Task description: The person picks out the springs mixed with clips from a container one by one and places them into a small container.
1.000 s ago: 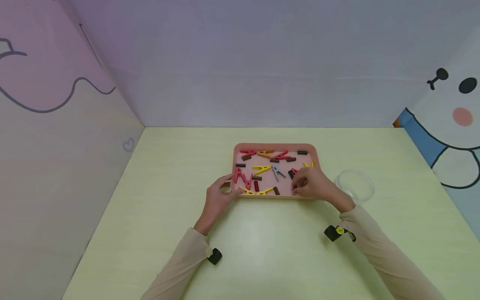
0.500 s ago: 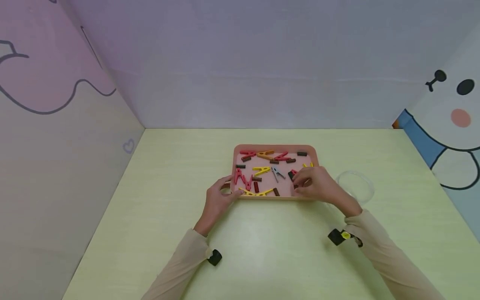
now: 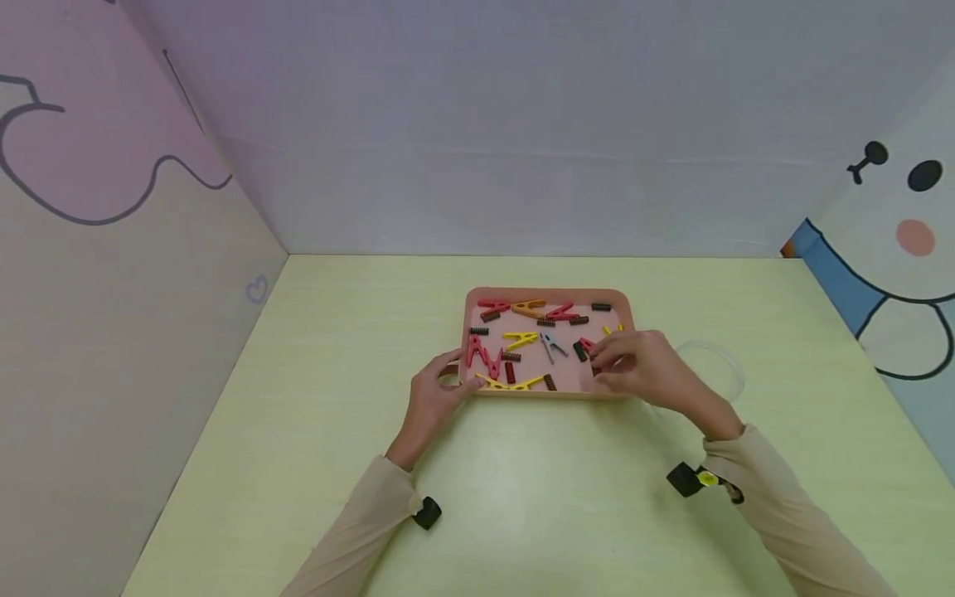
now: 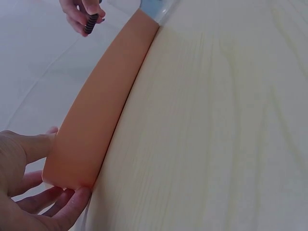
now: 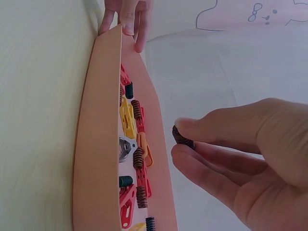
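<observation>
A pink tray (image 3: 548, 291) lies mid-table, strewn with red clothespins (image 3: 481, 355), yellow ones (image 3: 520, 337), a grey one (image 3: 552, 344) and several dark springs. My left hand (image 3: 436, 390) grips the tray's near left corner, its fingers curled round the rim (image 4: 101, 110). Over the tray's right side my right hand (image 3: 600, 365) pinches a dark spring (image 5: 182, 137) between thumb and fingertips, held a little above the tray floor (image 5: 98, 134). The left wrist view shows the spring (image 4: 90, 23) at the far end of the rim.
A clear bowl (image 3: 719, 365) stands just right of the tray, partly behind my right hand. Painted walls close in the pale green table (image 3: 522, 497) on the left, back and right. Small black cameras (image 3: 427, 512) sit at both wrists.
My right hand has drawn a little to the right and up from the tray's floor with the spring pinched. The left hand and the tray have stayed put.
</observation>
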The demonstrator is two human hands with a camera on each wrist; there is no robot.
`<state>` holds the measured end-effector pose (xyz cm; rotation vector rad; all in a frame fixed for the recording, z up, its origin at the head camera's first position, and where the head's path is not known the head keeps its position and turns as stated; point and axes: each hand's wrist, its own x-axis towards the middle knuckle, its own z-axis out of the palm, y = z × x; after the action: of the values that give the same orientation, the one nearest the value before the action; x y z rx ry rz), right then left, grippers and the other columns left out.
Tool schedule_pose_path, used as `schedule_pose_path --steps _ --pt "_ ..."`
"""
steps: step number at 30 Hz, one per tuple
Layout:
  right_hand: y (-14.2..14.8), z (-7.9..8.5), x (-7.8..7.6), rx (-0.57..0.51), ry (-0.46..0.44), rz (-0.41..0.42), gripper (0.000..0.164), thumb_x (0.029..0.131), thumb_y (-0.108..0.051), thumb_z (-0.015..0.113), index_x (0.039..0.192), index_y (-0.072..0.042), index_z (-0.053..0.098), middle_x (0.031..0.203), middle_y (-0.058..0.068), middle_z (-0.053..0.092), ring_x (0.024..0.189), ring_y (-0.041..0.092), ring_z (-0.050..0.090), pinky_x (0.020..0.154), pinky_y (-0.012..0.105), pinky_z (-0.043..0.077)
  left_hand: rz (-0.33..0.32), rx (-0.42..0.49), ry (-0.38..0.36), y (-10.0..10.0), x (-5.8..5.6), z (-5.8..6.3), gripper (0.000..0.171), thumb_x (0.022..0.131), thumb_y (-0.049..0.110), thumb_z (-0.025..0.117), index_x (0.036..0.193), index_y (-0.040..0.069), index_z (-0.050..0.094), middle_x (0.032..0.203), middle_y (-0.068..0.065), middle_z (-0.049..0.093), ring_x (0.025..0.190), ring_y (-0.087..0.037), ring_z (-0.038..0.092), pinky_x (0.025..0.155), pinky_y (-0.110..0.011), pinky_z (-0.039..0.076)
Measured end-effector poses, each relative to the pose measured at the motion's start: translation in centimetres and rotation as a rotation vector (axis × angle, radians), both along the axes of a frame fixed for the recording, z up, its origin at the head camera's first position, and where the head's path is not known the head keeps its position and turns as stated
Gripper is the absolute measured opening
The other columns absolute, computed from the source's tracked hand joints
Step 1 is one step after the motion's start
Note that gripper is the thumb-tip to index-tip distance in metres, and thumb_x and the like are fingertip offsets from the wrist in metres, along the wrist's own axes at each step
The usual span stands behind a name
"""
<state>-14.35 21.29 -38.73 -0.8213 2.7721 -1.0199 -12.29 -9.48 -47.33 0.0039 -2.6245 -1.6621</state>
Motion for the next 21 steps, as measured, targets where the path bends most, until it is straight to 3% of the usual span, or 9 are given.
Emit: schedule_pose_path --steps 5,13,21 --pt "0.3 0.6 0.4 -0.003 0.011 0.005 0.014 0.074 0.001 0.078 0.085 -0.008 0.074 0.098 0.009 0.068 0.090 0.024 0.063 0.072 0.038 0.055 -0.003 0.006 -0.003 0.0 0.0 0.0 0.057 0.080 0.023 0.077 0.131 0.008 0.056 0.129 -0.008 0.056 0.108 -0.025 0.057 0.078 -0.033 0.054" --pt "0.9 1.7 1.1 -0.022 0.004 0.005 0.015 0.076 -0.002 0.077 0.090 -0.007 0.074 0.100 0.008 0.067 0.086 0.019 0.064 0.070 0.029 0.055 -0.011 0.028 0.010 -0.1 0.0 -0.2 0.056 0.080 0.022 0.077 0.130 0.007 0.056 0.128 -0.009 0.056 0.108 -0.026 0.057 0.079 -0.035 0.054" --pt "1.6 2.3 1.5 -0.026 0.043 0.002 0.016 0.075 0.000 0.078 0.089 -0.007 0.074 0.100 0.007 0.067 0.086 0.020 0.065 0.070 0.031 0.056 -0.015 0.048 0.040 -0.2 -0.3 -0.9 0.056 0.079 0.021 0.078 0.129 0.005 0.057 0.126 -0.011 0.057 0.105 -0.026 0.059 0.076 -0.033 0.055"
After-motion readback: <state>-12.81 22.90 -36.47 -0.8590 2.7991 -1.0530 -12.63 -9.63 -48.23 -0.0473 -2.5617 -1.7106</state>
